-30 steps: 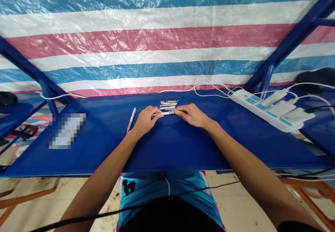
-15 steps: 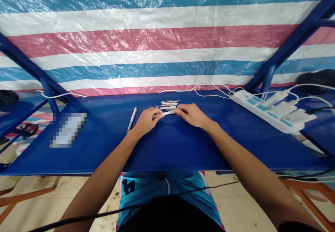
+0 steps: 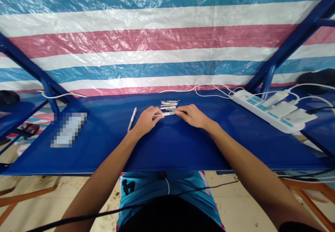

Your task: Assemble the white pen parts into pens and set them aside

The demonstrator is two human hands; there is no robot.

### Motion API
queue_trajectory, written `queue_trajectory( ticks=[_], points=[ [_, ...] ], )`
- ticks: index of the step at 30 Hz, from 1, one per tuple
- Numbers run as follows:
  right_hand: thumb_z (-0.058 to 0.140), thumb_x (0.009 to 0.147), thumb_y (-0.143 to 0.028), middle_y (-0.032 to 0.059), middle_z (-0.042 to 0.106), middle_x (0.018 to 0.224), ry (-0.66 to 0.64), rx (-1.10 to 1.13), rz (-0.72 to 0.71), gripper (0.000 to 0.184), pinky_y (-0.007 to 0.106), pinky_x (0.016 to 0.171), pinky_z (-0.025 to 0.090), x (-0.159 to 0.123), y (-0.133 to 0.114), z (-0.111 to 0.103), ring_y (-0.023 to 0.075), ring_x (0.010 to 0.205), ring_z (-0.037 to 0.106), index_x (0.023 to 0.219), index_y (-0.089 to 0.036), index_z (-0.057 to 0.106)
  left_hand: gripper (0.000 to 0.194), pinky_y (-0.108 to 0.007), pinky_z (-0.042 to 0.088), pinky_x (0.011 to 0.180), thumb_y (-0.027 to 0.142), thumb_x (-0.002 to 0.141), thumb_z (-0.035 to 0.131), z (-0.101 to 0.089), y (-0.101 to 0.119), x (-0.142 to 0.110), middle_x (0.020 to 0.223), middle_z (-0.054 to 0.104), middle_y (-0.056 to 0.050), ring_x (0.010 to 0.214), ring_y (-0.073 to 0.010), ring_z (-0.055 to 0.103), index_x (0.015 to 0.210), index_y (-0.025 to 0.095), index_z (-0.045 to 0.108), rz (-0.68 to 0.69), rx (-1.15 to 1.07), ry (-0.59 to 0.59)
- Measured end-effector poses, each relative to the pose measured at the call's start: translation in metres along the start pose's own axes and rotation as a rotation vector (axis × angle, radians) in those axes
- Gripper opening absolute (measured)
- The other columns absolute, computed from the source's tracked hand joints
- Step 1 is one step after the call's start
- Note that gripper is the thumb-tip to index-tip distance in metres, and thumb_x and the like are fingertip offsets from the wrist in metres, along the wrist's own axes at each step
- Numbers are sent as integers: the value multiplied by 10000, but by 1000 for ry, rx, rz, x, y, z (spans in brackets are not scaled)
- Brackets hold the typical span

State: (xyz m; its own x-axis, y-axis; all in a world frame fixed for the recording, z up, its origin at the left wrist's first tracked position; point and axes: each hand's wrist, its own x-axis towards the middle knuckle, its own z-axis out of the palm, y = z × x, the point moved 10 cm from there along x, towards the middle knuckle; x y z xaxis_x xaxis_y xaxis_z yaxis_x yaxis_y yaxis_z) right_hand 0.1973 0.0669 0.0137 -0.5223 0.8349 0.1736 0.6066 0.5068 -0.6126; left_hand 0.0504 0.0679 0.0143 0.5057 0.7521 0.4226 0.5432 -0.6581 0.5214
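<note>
L hand (image 3: 149,119) & R hand (image 3: 192,115): barely shifted vs. 0.5 s ago.
L grip: thumb + fingers pinched on L end of white-grey pen (image 3: 168,113), mid-table (image 3: 172,148).
R grip: fingertips closed at its R end.
Pen pile (image 3: 169,103): just behind, twd. back edge.
Loose pen (image 3: 132,119): L of L hand.
Power strip (image 3: 267,110): nr. back R corner.

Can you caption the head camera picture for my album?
Left hand and right hand hold one pen near other pens.
</note>
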Motion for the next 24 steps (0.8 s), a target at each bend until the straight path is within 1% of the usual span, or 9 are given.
queue_trajectory(
  ticks=[3,8,12,15,16,18,20,22,24],
  points=[
    [350,1020,-606,1,502,616,7,33,-20,526,285,634,314,0,-4,-1,150,605,462,669,-223,429,211,-342,542,833,357,1015,579,-2,6,-1,896,731,-67,896,-235,651,935,203,697,50,44,7],
    [333,991,-683,-8,441,567,13,111,-21,583,282,608,324,0,-4,-1,150,602,449,627,-230,372,290,-364,534,876,417,1053,522,-6,19,-1,909,733,-81,954,-249,632,958,205,695,141,137,29],
    [366,947,-768,-30,390,513,-1,256,42,632,282,559,336,1,5,6,129,522,404,603,-238,350,325,-381,526,908,434,1063,494,-10,25,-1,913,739,-90,987,-257,627,973,207,708,186,199,55],
    [385,931,-795,-42,351,495,-12,380,106,643,285,520,339,1,12,12,113,468,350,596,-249,333,341,-382,528,899,440,1064,490,-12,25,-2,911,744,-94,969,-256,632,970,204,715,187,179,85],
    [376,941,-785,-37,358,501,-9,388,115,642,287,521,342,1,13,12,113,468,353,590,-249,333,341,-381,530,893,440,1063,492,-12,24,-2,911,746,-94,958,-255,636,967,202,716,181,158,88],
    [349,973,-743,-15,409,521,29,305,98,642,292,553,354,2,10,8,124,494,401,577,-238,373,333,-377,534,879,435,1059,502,-11,21,-2,908,750,-91,933,-251,644,960,199,716,155,108,89],
    [349,1001,-687,2,477,560,92,150,52,620,293,603,355,1,4,-1,144,552,467,614,-218,474,319,-368,538,867,429,1050,513,-9,14,-2,908,754,-84,915,-247,655,957,202,718,106,57,84],
    [373,1016,-643,4,533,605,131,54,24,560,289,626,349,1,0,-6,157,591,504,707,-212,552,312,-354,539,850,424,1041,516,-8,7,-1,900,757,-75,885,-239,666,950,207,721,46,12,75],
    [407,1021,-613,-2,573,641,128,39,12,484,281,627,349,0,-1,-7,161,594,518,821,-214,594,311,-338,539,834,422,1031,515,-6,1,-1,898,763,-64,850,-228,675,942,211,726,-19,-28,64]
  ],
)
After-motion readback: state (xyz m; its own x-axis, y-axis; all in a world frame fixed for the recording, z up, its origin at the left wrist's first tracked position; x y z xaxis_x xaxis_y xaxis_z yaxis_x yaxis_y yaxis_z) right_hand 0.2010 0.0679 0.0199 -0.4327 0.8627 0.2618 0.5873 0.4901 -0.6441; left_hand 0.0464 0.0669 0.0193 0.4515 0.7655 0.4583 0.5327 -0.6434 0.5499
